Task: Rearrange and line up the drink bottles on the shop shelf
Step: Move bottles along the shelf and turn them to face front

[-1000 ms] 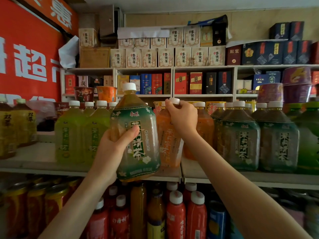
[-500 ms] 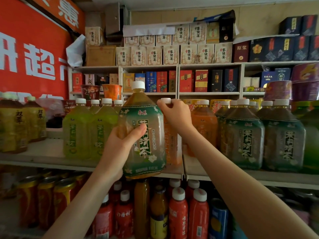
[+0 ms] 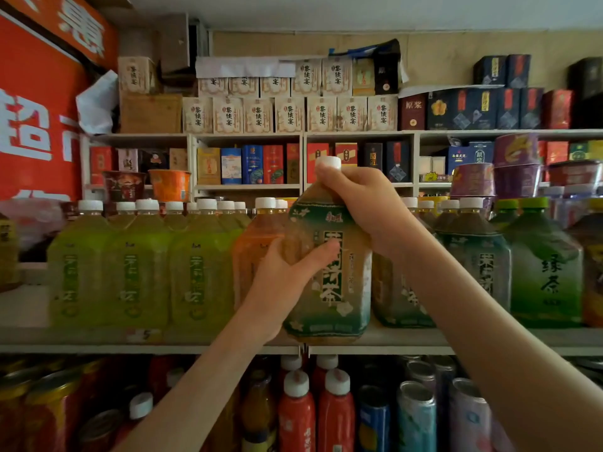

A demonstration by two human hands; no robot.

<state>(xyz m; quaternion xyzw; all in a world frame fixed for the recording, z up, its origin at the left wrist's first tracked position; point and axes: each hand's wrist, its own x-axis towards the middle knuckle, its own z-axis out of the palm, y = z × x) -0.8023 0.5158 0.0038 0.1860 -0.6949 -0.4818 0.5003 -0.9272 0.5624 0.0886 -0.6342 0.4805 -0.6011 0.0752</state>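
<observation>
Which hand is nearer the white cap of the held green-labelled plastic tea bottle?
Right. The right hand grips just under the white cap; the left hand holds the bottle lower down.

Upper left of the frame: red banner with large white characters. Top centre: two stacked rows of cream boxes with dark vertical lettering, beside a brown carton and crumpled white paper. Upper right: dark blue boxes. Centre, one level down: upright red, blue and yellow boxes. Left of these: a dark noodle cup and an orange noodle cup, side by side. Right: stacked purple bowls. Lower right: upright cans.
</observation>
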